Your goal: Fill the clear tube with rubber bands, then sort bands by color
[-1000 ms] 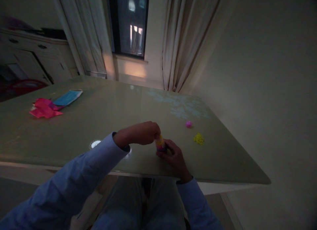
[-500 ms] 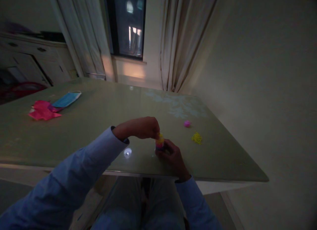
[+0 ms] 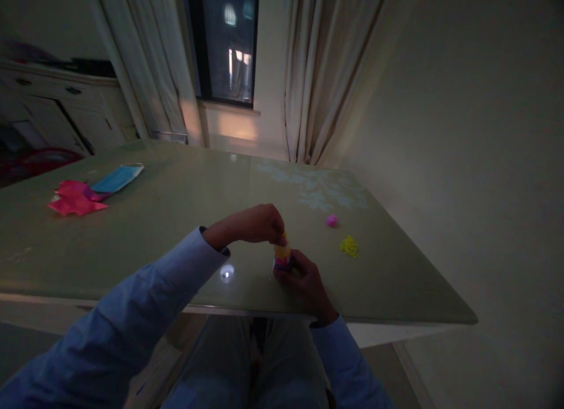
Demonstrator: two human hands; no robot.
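A small clear container (image 3: 282,260) with yellow, pink and dark layers of contents stands near the front edge of the table. My right hand (image 3: 306,278) is closed around its lower right side, fingers curled at its base. Over its top, my left hand (image 3: 264,224) reaches down from the left with fingertips pinched together. A bit of yellow shows at those fingertips; its exact shape is too small to make out. To the right lie a loose pile of yellow stringy bits (image 3: 349,246) and a small pink lump (image 3: 332,221).
On the left of the glossy green table (image 3: 185,180) lie a crumpled pink sheet (image 3: 78,198) and a blue face mask (image 3: 118,178). A bright light reflection shows left of the container. A wall borders the right side; curtains and a window stand behind.
My left fingertips have shifted slightly up from the container's mouth, and more of its yellow layer shows. My right hand keeps its hold on the container.
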